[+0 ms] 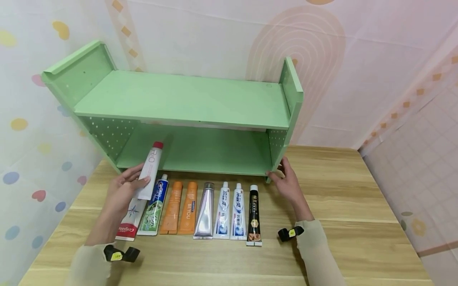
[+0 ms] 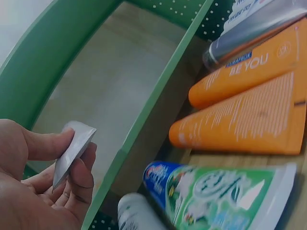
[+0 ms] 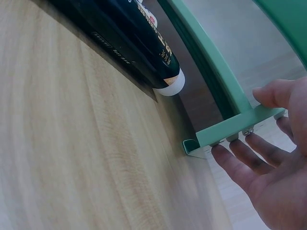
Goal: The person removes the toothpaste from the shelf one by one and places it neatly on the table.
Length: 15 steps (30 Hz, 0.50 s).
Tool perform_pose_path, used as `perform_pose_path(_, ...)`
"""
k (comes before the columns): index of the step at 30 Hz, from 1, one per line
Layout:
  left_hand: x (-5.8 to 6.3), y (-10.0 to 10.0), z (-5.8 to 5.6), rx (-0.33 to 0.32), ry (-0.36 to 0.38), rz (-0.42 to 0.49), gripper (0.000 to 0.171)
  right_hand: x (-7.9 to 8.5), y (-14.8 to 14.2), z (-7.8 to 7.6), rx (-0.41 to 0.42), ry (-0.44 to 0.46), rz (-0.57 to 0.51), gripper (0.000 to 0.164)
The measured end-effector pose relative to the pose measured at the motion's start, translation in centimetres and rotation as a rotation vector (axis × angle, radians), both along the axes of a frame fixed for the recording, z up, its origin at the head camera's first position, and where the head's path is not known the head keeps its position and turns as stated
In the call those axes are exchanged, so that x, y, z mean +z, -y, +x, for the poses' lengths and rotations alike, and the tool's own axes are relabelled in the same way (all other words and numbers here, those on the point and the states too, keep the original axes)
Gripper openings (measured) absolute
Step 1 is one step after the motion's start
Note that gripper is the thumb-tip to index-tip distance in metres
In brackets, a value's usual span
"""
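Observation:
My left hand [image 1: 119, 190] pinches a white toothpaste tube [image 1: 152, 169] with a red cap near its flat end. Cap up, the tube tilts in front of the lower level of a green two-tier shelf [image 1: 200, 153]. Only the tube's flat end [image 2: 74, 151] shows in the left wrist view. At the shelf's right side panel, my right hand [image 1: 287, 184] holds the lower front edge, thumb inside and fingers outside. Beneath my left hand lie a red-and-white Colgate tube [image 1: 129, 222], partly covered, and a green-and-blue toothpaste tube [image 1: 154, 208].
To the right in the same row lie two orange tubes [image 1: 172, 208], a silver tube [image 1: 204, 212], two blue-and-white tubes [image 1: 222, 214] and a black tube [image 1: 254, 216]. The wooden table [image 1: 343, 206] extends right. Patterned cloth [image 1: 214, 35] hangs behind the shelf.

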State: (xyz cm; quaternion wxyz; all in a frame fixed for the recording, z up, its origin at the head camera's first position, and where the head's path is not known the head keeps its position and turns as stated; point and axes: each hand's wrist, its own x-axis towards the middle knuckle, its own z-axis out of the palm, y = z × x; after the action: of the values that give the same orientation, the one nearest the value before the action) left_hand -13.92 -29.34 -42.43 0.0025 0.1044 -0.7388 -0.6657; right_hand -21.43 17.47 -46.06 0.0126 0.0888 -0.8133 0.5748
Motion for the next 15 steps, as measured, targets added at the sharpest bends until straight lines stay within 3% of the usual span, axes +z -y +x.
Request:
perform_pose_path(6,-0.2,1.8,0.7,0.006,-0.006,0.06,0.069,0.0,0.0,0.0,-0.002,-0.001,-0.003,0.069)
perform_pose_path(15,-0.7,4.8,1.8,0.018,0.015,0.057,0.062,-0.1,-0.1,0.0,0.002,-0.007,-0.003,0.068)
